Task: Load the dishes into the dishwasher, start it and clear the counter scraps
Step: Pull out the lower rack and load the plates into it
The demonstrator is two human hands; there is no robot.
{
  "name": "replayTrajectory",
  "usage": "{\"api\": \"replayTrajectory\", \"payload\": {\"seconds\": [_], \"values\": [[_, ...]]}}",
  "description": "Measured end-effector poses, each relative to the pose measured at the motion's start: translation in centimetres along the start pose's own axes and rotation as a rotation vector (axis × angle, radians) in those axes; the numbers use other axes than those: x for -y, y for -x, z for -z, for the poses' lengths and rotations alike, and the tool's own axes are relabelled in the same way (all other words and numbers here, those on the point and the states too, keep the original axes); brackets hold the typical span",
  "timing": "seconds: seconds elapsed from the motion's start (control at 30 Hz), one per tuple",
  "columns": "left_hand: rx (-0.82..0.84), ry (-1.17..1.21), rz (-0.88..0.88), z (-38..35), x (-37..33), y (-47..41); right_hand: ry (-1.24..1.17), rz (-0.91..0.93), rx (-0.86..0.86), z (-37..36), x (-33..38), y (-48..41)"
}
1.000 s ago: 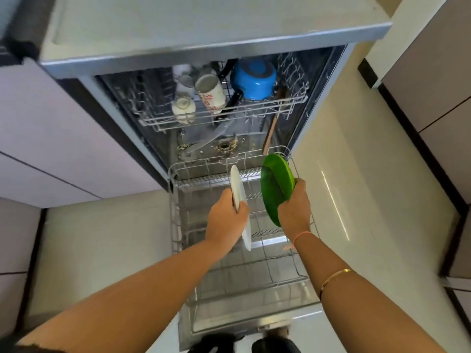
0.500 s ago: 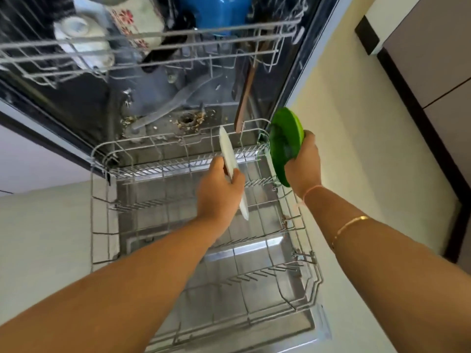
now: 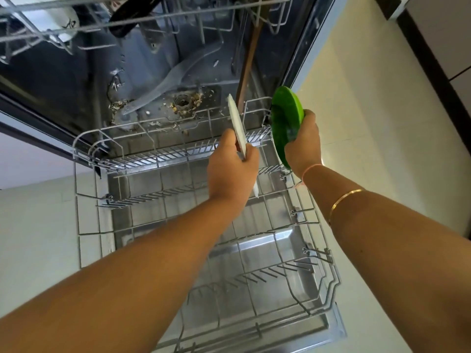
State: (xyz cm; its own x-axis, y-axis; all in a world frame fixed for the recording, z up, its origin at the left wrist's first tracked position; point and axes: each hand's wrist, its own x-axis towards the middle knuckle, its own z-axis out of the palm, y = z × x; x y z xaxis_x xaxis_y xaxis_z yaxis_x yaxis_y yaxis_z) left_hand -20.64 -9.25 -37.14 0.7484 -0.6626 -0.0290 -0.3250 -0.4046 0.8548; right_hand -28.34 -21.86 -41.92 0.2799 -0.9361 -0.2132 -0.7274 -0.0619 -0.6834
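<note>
White plate [image 3: 238, 128] was held edge-on and upright over the lower rack's [image 3: 84, 138] far edge, right of middle. Left hand [image 3: 232, 169] gripped its near rim. Tine row [image 3: 178, 152] lay just below and left of it, nearest the left hand. Green plate [image 3: 286, 123] was tilted at the far right corner, with the right hand [image 3: 303, 146] curled round its lower edge.

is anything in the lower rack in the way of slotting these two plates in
Nothing visible does. The pulled-out grey wire lower rack shows no dishes, only its own upright tines. The left hand holds the thin white plate and the right hand the round green plate, both edge-on above its far end.
</note>
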Motion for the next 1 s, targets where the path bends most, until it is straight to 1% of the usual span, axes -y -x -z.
{"api": "replayTrajectory", "payload": {"seconds": [0.1, 0.23, 0.5, 0.63, 0.73, 0.83, 0.9, 1.0], "values": [[0.017, 0.007, -0.017, -0.3, 0.1, -0.1, 0.08, -0.013, 0.048, -0.4, -0.7, -1.0], [0.013, 0.019, -0.013, -0.4, 0.2, -0.5, 0.263, -0.029, 0.109, -0.6, -1.5, -1.7], [0.02, 0.053, 0.007, -0.6, 0.3, -0.8, 0.307, -0.056, 0.204, -1.4, -2.0, -1.2], [0.014, 0.061, -0.006, -0.6, 0.3, -1.1, 0.367, -0.012, 0.181, -1.3, -1.6, -1.7], [0.009, 0.075, -0.011, -0.6, 0.4, -1.3, 0.431, 0.021, 0.204, -0.5, -0.9, -2.4], [-0.001, 0.074, -0.022, -0.6, 0.5, -1.4, 0.363, 0.001, 0.219, 0.0, -0.8, -2.2], [-0.002, 0.068, -0.03, -0.6, 0.5, -1.4, 0.343, -0.021, 0.183, 0.7, -0.7, -2.3], [-0.004, 0.061, -0.049, -0.5, 0.5, -1.4, 0.436, 0.027, 0.089, 2.5, 0.3, -3.2]]}}
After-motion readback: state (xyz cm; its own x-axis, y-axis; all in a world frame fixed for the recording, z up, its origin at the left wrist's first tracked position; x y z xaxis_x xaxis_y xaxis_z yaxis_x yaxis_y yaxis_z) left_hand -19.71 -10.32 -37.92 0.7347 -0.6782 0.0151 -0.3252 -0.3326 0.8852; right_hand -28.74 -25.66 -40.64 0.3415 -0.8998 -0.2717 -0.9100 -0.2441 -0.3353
